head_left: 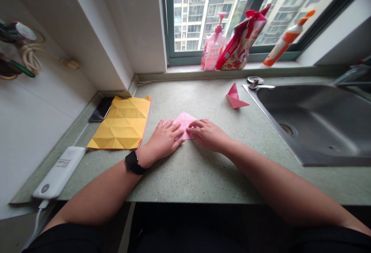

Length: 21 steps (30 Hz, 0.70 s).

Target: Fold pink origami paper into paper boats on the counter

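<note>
A green speckled countertop (203,168) fills the middle of the frame, with a steel sink (319,121) at the right. A creased yellow sheet (123,123) lies left of centre. At centre, the left hand (164,139) and right hand (208,134) lie flat, fingers stretched out and gripping nothing, their tips pressing down on a small pink paper (185,121). A folded pink shape (235,97) stands to their upper right, near the sink's corner.

A home kitchen: a speckled green countertop (203,168) runs to a steel sink (319,125) on the right, with a soap pump bottle (213,48) on the far windowsill (185,68) and apartment blocks (199,5) outside.
</note>
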{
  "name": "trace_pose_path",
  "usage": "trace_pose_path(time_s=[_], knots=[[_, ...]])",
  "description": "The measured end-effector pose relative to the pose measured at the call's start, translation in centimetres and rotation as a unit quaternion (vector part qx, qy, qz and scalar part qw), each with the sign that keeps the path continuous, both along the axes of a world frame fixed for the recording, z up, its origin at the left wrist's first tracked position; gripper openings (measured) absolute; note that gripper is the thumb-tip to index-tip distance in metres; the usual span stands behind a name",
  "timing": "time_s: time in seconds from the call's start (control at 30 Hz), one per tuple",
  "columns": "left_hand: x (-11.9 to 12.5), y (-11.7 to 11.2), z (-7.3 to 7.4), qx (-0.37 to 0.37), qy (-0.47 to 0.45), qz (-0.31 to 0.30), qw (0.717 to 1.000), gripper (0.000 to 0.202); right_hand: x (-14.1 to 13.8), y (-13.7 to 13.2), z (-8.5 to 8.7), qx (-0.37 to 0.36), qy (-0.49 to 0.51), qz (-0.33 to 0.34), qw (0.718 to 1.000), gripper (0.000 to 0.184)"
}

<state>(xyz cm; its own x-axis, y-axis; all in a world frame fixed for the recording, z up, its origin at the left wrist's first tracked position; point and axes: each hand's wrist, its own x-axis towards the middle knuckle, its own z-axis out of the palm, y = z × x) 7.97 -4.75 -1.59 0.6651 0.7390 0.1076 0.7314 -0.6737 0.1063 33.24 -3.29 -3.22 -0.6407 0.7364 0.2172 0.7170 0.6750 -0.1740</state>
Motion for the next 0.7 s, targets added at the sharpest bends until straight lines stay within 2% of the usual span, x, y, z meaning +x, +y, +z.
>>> trace_pose_path(time_s=[0.37, 0.53, 0.7], knots=[[-2.6, 0.6, 1.3, 0.015, -0.002, 0.066, 0.998, 0.028, 0.2, -0.2, 0.4, -0.009, -0.008, 0.011, 1.0, 0.03], [-4.2, 1.1, 2.1, -0.025, 0.002, 0.087, 0.996, 0.029, 0.3, -0.2, 0.6, -0.016, -0.02, 0.018, 1.0, 0.031], [-5.9, 1.4, 2.3, -0.044, 0.008, 0.072, 0.996, 0.036, 0.5, -0.2, 0.7, -0.023, -0.021, 0.022, 0.999, 0.034]])
